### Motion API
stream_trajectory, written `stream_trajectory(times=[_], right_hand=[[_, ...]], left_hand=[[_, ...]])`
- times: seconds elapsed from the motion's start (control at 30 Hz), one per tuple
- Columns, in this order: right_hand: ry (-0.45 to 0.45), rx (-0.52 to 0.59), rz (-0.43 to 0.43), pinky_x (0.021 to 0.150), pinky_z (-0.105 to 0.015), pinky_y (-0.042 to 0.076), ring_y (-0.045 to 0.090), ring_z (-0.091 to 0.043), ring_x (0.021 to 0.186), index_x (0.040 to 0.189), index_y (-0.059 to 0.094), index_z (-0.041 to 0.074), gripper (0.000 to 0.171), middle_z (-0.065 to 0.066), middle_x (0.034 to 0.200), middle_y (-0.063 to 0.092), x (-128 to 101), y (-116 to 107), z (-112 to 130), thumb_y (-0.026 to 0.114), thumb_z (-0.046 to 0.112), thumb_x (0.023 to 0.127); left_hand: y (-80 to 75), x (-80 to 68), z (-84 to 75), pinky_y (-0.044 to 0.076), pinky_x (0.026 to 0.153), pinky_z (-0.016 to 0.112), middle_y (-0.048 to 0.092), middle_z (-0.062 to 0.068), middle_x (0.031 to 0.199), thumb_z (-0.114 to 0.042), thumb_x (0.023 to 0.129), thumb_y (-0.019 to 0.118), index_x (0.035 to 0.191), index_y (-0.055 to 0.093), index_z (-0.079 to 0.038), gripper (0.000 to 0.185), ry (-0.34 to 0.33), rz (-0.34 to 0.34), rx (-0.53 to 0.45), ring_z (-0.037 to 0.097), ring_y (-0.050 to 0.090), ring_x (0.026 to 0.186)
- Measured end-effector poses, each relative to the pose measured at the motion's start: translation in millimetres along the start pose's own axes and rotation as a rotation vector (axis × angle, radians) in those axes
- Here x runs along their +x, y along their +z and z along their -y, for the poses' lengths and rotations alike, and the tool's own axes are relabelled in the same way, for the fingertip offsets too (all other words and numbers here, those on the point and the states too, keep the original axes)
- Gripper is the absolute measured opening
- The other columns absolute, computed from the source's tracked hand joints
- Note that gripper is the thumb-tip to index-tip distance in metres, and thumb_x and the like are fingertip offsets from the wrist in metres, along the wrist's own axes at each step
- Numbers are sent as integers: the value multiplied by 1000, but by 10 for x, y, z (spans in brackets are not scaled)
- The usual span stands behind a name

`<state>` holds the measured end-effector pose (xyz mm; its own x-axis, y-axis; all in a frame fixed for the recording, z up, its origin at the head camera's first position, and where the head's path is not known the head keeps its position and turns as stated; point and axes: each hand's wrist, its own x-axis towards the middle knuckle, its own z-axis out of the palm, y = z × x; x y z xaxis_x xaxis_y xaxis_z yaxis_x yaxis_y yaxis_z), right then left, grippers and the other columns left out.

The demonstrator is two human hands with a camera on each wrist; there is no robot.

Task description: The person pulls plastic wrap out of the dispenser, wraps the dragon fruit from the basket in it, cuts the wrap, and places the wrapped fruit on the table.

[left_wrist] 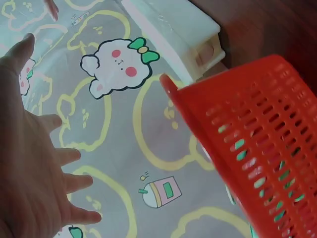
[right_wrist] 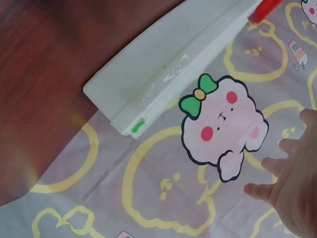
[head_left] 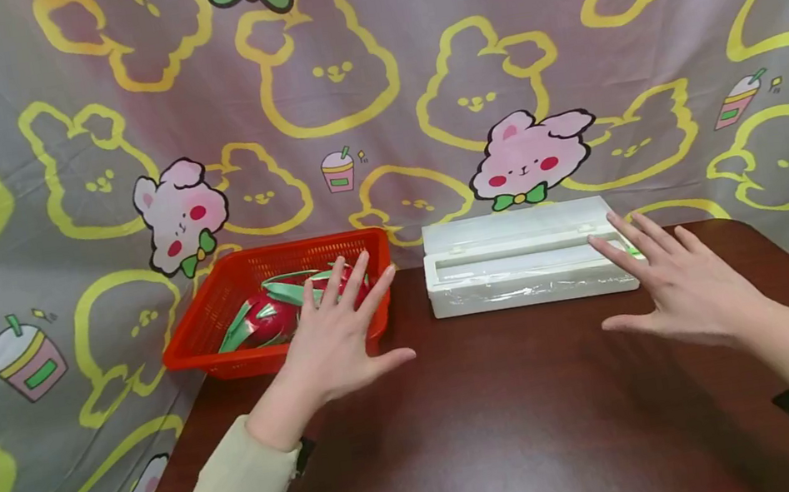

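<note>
My left hand (head_left: 335,334) is held up with spread fingers, overlapping the front right corner of a red plastic basket (head_left: 228,357) in the head view. Inside that basket lie red dragon fruits (head_left: 272,320) with green scales, partly covered by the hand. On the right, my right hand (head_left: 696,289) also hovers with fingers apart, beside the right end of a white cling film dispenser (head_left: 532,287). A strip of clear film hangs over the dispenser's front. Both hands hold nothing; the left wrist view shows bare spread fingers (left_wrist: 74,181) beside the basket's slotted wall.
A dark brown wooden table (head_left: 510,423) carries the basket at the back left and the dispenser at the back centre, a narrow gap between them. Behind and at the sides hangs a grey cloth (head_left: 395,145) with cartoon prints. A green slider (right_wrist: 138,126) shows on the dispenser's end.
</note>
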<state>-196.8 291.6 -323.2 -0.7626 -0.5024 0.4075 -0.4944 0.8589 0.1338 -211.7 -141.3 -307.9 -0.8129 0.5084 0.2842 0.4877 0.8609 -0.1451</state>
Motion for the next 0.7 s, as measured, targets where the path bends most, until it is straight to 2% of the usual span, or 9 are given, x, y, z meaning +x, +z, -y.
stream_trajectory(times=[0.23, 0.4, 0.57, 0.7], right_hand=[[31, 88, 40, 100, -65, 26, 20, -40, 141, 156, 20, 25, 108, -9, 161, 10, 57, 13, -106, 77, 61, 71], [36, 157, 22, 100, -62, 31, 28, -44, 135, 155, 25, 19, 106, -15, 158, 18, 86, 76, -212, 83, 49, 70], [77, 215, 3, 90, -60, 41, 38, -44, 128, 152, 31, 14, 104, -19, 154, 27, 60, 159, -299, 86, 43, 70], [123, 272, 19, 84, -63, 43, 39, -45, 126, 151, 33, 13, 100, -20, 152, 29, 21, 225, -363, 85, 43, 71]], left_hand=[[87, 154, -69, 14, 107, 68, 5, 6, 162, -80, 76, 51, 157, 5, -34, 104, 40, -10, -69, 34, 4, 146], [192, 266, -141, 14, 108, 66, 6, 4, 162, -79, 75, 54, 157, 6, -33, 105, 68, -9, -96, 33, 9, 145], [307, 365, -208, 17, 110, 61, 13, 4, 161, -73, 77, 60, 157, 14, -28, 102, 110, -18, -162, 30, 14, 145], [393, 444, -244, 21, 113, 52, 18, 5, 160, -65, 79, 65, 156, 22, -23, 98, 145, -45, -236, 28, 17, 145]])
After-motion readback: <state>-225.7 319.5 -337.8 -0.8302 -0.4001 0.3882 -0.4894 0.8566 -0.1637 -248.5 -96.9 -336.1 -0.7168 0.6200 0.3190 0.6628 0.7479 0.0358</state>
